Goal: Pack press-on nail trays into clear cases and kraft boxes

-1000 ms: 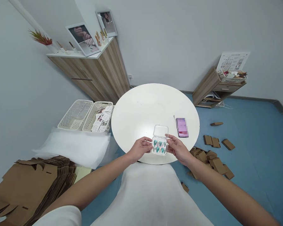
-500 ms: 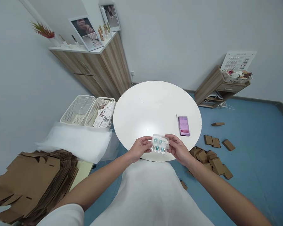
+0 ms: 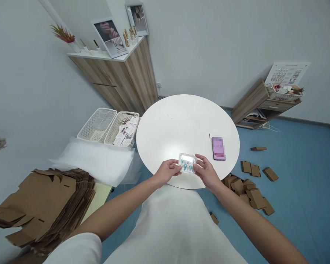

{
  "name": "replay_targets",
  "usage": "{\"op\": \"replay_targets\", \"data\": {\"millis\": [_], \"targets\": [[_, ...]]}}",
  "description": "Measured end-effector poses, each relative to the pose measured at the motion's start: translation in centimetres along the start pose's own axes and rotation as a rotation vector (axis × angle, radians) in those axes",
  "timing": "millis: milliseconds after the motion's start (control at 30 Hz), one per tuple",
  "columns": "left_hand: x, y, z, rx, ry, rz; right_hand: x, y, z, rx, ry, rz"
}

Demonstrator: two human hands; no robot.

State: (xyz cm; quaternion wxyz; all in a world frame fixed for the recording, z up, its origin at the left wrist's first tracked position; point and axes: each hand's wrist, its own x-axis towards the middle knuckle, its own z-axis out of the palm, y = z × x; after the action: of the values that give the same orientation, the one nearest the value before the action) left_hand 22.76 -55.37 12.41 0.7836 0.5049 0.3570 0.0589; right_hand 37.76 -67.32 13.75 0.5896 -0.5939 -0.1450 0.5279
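Between my two hands is a small clear plastic case of press-on nails (image 3: 187, 164), with teal and pale nails showing through it. My left hand (image 3: 167, 171) pinches its left edge, thumb at the lower corner. On the opposite side my right hand (image 3: 206, 171) grips the right edge, thumb in front and fingers behind. The case is held over the near part of a round white table (image 3: 187, 121); a glare lies across its upper half. To the right on the tabletop lies a purple phone-like object (image 3: 218, 148), partly blurred out.
White baskets (image 3: 97, 124) stand left of the table, one with printed cards (image 3: 125, 131). Below them are translucent sheets (image 3: 99, 157) and stacked flat cardboard boxes (image 3: 46, 205). Small brown boxes (image 3: 255, 198) lie on the floor at right. A wooden cabinet (image 3: 137, 69) stands behind.
The nail case has tilted in my hands, so glare now covers its upper part and fewer nails show. My right fingers have shifted along its edge. The whole view has moved slightly.
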Motion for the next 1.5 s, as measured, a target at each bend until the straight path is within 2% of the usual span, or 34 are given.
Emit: {"op": "replay_targets", "data": {"millis": [133, 267, 433, 567, 700, 933, 1033, 1167, 1333, 1500], "targets": [[0.4, -0.5, -0.2, 0.076, 0.031, 0.047, 0.0, 0.3, -0.1, -0.004, -0.033, 0.095], [0.5, -0.9, -0.8, 0.172, 0.07, 0.044, 0.7, 1.0, 0.0, -0.045, -0.011, 0.111], [-0.4, -1.2, -3.0, 0.169, 0.098, 0.036, 2.3, 1.3, 1.9, -0.13, -0.06, 0.146], [-1.1, -1.3, -6.1, 0.183, 0.129, 0.076, 3.8, 1.6, 4.9, -0.196, -0.128, 0.131], [-1.5, -0.8, -10.0, 0.238, 0.17, 0.159, 5.5, 2.2, 8.5, -0.269, -0.172, 0.061], [-2.0, -0.4, -16.7, 0.333, 0.169, 0.263, 8.4, 3.5, 14.3, -0.419, -0.248, -0.01], [-1.2, -1.1, -19.1, 0.39, 0.217, 0.281, 10.0, 4.9, 16.1, -0.524, -0.19, -0.054], [0.9, -1.9, -21.5, 0.466, 0.277, 0.282, 12.9, 6.7, 17.4, -0.637, -0.097, -0.144], [4.0, -1.4, -23.1, 0.563, 0.308, 0.206, 17.5, 7.6, 18.4, -0.766, -0.036, -0.171], [7.9, -0.5, -24.6, 0.581, 0.307, 0.072, 22.0, 7.9, 19.3, -0.895, 0.007, -0.126]]}}
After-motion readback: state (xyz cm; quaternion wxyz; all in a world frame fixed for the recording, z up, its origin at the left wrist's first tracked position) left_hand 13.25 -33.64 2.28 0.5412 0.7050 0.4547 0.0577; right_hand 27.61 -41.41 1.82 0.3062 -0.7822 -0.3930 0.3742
